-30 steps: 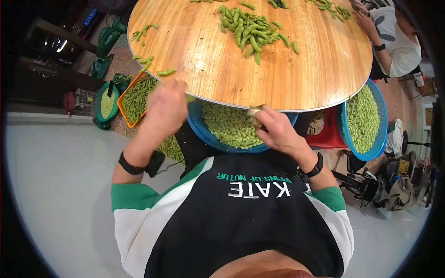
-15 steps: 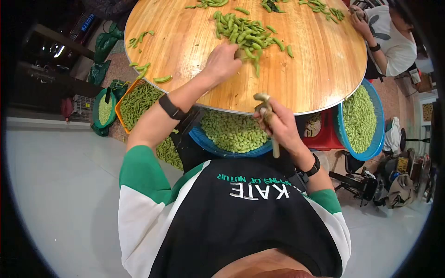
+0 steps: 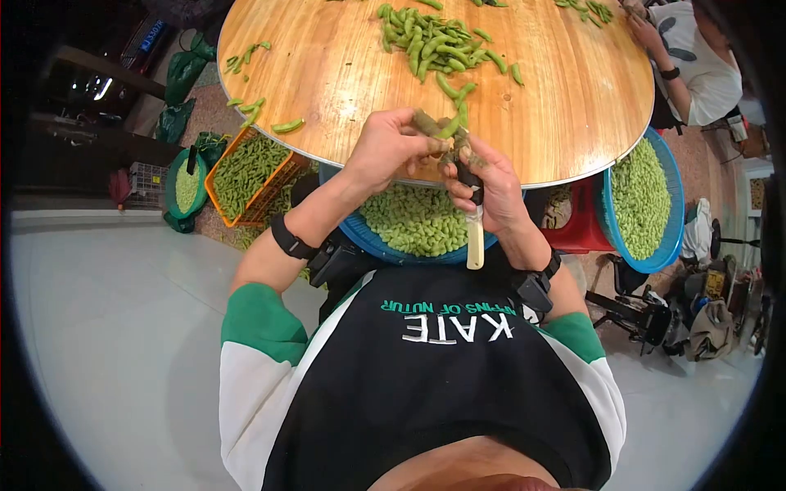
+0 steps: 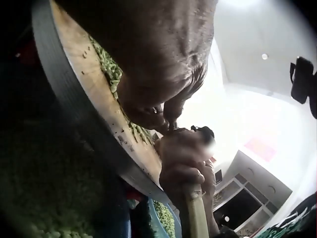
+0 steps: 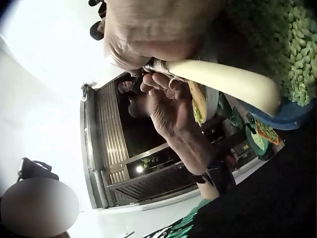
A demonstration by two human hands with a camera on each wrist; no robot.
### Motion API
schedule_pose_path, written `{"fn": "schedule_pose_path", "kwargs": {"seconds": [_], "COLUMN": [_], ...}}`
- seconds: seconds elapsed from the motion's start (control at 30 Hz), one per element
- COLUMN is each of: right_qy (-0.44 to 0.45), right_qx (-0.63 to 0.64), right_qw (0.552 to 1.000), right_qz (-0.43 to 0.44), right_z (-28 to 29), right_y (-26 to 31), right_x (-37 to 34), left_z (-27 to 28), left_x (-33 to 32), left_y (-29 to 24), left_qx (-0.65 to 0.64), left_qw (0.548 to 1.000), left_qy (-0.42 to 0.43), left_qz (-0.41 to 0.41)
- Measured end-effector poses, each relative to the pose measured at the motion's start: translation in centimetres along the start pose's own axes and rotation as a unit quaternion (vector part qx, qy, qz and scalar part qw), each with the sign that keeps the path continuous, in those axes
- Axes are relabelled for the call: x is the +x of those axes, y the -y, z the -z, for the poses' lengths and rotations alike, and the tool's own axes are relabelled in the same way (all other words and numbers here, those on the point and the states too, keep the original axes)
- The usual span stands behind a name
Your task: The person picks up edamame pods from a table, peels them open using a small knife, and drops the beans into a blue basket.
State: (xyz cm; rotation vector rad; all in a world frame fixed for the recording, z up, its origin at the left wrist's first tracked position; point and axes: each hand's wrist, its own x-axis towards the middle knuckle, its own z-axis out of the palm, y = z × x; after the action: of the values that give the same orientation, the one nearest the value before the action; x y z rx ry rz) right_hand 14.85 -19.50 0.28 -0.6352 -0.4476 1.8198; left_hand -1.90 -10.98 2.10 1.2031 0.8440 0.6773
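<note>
At the near edge of the round wooden table (image 3: 565, 123), we had an edamame pod (image 3: 449, 128) slanting rightward toward its middle, seemingly pinched by our nearer left hand (image 3: 388, 149), while our right hand (image 3: 496, 184) curled round a cream-handled tool (image 3: 476, 243).

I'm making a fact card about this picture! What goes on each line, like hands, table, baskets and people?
Left hand: fingers close to the right hand; what they hold is unclear
Right hand: holding a pale-handled tool
Table: round, wooden
On top: a heap of green pods, plus smaller groups
Front basket: blue, with shelled beans
Right basket: blue, more beans
Left crate: orange, with pods
Other person: at the table's right side
</note>
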Motion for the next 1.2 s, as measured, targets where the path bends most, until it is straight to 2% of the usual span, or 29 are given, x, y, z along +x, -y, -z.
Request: {"fn": "schedule_pose_path", "kwargs": {"seconds": [0.17, 0.33, 0.47, 0.6, 0.67, 0.73, 0.8, 0.87, 0.9, 0.93, 0.97, 1.0, 1.03, 1.07, 1.13, 1.17, 1.2], "right_qy": [0.029, 0.036, 0.033, 0.011, 0.044, 0.064, 0.083, 0.059, 0.059, 0.041, 0.022, 0.022, 0.037, 0.051, 0.055, 0.060, 0.061], "right_qx": [-0.007, -0.036, -0.043, -0.061, -0.043, -0.007, 0.026, 0.060, 0.060, 0.080, 0.101, 0.101, 0.119, 0.137, 0.139, 0.141, 0.141], "right_qw": [1.000, 0.999, 0.999, 0.998, 0.998, 0.998, 0.996, 0.996, 0.996, 0.995, 0.994, 0.994, 0.991, 0.987, 0.986, 0.986, 0.986], "right_qz": [0.002, -0.001, 0.003, 0.003, -0.005, -0.017, -0.030, -0.040, -0.039, -0.042, -0.046, -0.046, -0.055, -0.065, -0.068, -0.070, -0.070], "right_z": [-0.3, -0.2, -0.3, -0.5, -0.5, -0.3, -0.1, 0.1, 0.3, 0.4, 0.5, 0.4, 0.4, 0.3, 0.0, 0.0, 0.0], "right_y": [0.1, 0.1, -0.1, 0.0, 0.2, 0.0, 0.0, -0.1, -0.1, -0.1, -0.2, -0.2, -0.2, -0.3, -0.3, -0.4, -0.4], "right_x": [-0.2, -0.3, -0.5, -0.8, -0.8, -0.8, -0.9, -1.1, -0.9, -0.7, -0.7, -0.7, -0.7, -0.9, -1.0, -1.0, -1.0], "left_z": [0.3, 0.7, 1.0, 1.3, 1.4, 1.2, 1.2, 1.0, 0.7, 0.5, 0.4, 0.3, 0.2, 0.2, 0.0, 0.0, 0.1], "left_x": [-0.3, -0.5, -0.6, -0.4, -0.4, -0.3, -0.5, -0.6, -0.6, -0.7, -0.9, -1.0, -1.2, -1.4, -2.0, -2.2, -2.4], "left_y": [-0.1, -0.9, -0.9, -0.4, -0.1, 0.4, 0.9, 1.1, 1.2, 1.3, 1.4, 1.4, 1.4, 1.3, 0.4, 0.0, -0.4], "left_qx": [-0.024, 0.009, 0.033, -0.029, -0.055, -0.177, -0.218, -0.256, -0.132, -0.006, -0.006, 0.226, 0.432, 0.431, 0.480, 0.480, 0.450], "left_qw": [1.000, 0.998, 0.997, 0.992, 0.989, 0.966, 0.951, 0.935, 0.976, 0.994, 0.994, 0.949, 0.794, 0.795, 0.753, 0.752, 0.781], "left_qy": [0.015, 0.048, 0.063, 0.114, 0.128, 0.154, 0.175, 0.197, 0.153, 0.104, 0.104, 0.046, -0.019, -0.020, -0.023, -0.023, -0.007], "left_qz": [0.013, 0.043, 0.037, 0.045, 0.057, 0.113, 0.130, 0.148, 0.085, 0.021, 0.023, -0.215, -0.428, -0.427, -0.450, -0.450, -0.433]}}
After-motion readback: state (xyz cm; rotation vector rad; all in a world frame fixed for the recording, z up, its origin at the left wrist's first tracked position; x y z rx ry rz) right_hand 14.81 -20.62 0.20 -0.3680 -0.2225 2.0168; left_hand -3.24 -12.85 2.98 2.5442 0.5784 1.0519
